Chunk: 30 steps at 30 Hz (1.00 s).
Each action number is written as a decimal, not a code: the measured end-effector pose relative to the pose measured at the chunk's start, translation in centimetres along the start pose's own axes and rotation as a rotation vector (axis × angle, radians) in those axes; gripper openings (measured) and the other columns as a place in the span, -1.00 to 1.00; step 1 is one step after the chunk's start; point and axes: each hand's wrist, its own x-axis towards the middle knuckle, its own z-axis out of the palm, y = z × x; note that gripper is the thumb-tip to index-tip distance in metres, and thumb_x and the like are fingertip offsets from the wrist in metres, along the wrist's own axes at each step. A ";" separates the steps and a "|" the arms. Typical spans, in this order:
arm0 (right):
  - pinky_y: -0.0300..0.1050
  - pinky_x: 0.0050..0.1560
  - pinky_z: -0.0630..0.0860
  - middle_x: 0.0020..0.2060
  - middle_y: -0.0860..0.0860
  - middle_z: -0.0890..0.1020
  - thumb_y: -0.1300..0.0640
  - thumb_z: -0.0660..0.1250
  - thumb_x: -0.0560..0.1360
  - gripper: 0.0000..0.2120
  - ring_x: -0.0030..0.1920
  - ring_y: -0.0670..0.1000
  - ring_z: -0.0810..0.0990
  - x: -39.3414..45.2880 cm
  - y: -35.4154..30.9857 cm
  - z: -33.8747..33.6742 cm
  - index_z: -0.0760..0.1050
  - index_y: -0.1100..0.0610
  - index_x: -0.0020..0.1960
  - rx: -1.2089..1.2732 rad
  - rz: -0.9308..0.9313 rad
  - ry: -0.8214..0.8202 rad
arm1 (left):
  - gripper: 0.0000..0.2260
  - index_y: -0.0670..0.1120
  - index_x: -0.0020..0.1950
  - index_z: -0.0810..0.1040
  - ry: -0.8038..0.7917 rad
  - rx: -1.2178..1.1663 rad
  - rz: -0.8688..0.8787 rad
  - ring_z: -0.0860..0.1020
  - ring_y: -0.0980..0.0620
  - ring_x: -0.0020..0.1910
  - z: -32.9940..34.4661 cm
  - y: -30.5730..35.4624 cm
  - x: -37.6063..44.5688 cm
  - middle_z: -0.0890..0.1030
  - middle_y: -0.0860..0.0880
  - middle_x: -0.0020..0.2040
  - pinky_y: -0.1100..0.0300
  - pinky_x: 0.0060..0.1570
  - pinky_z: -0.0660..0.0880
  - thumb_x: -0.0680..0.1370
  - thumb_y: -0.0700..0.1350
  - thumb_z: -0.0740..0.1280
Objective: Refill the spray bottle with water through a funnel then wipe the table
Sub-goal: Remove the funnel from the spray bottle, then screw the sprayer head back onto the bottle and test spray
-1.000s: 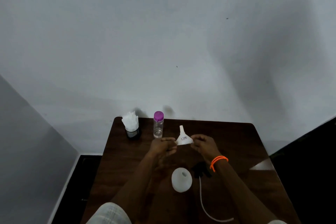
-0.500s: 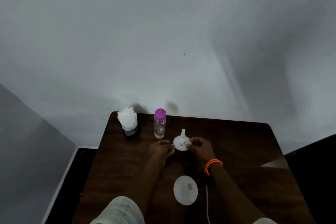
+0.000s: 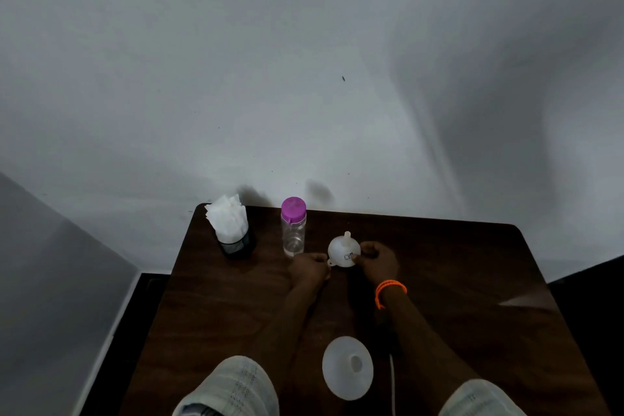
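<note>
1. While both hands meet at the far middle of the dark wooden surface, a black mesh holder stuffed with white tissues stands at the back left corner, well apart from the work.
2. Just right of it, a clear bottle with a purple cap stands upright and capped, near the left hand, whose fingers curl in to pinch the small tab at the rim of the white funnel.
3. Held between the two hands, the funnel points its spout up and away, wide mouth down, so it looks to need turning over.
4. At its right side, the right hand, with an orange band at the wrist, grips the funnel's rim with curled fingers.
5. Nearer the person, the white spray bottle stands open-mouthed, well apart from the funnel; a thin white tube lies just right of it, and nothing stands between.
</note>
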 end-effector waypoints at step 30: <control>-0.03 0.05 0.53 0.07 0.17 0.65 -0.07 0.53 0.42 -0.56 0.08 0.18 0.61 -13.2 7.4 -9.4 0.57 0.20 0.14 -0.528 -0.024 -0.019 | -0.30 0.03 0.46 0.39 -0.453 0.253 0.296 0.49 0.17 0.30 -5.1 -12.8 -13.3 0.50 0.14 0.32 0.19 0.32 0.49 0.39 -0.16 0.61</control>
